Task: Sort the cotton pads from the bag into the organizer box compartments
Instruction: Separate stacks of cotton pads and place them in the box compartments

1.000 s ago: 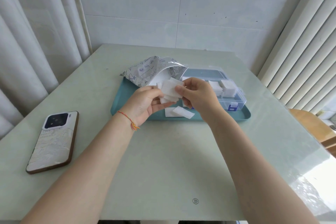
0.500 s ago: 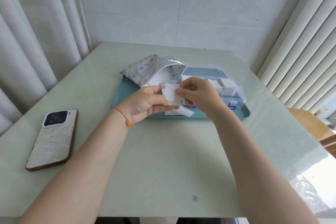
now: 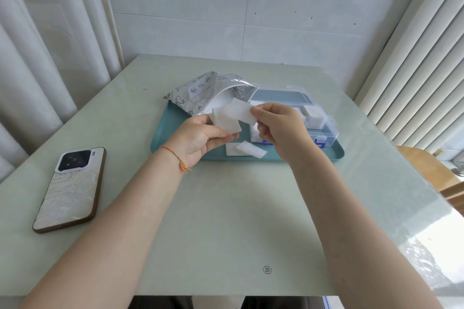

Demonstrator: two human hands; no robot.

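Left hand [image 3: 198,138]: fingers grip a small stack of pads [image 3: 226,120].
Right hand [image 3: 278,125]: pinches top pad [image 3: 241,110], probably peeling it.
Tip: peel slowly, one pad, then to box [image 3: 324,130].
Bag [image 3: 200,93]: open, on tray [image 3: 170,130].

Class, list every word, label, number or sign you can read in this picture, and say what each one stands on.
Table: a small round logo mark near the front edge, no readable letters.
Bag: printed drawings and round badges, their text too small to read.
Organizer box: a blue and white label on its front, partly hidden by the right hand, unreadable.
Phone: no legible text.
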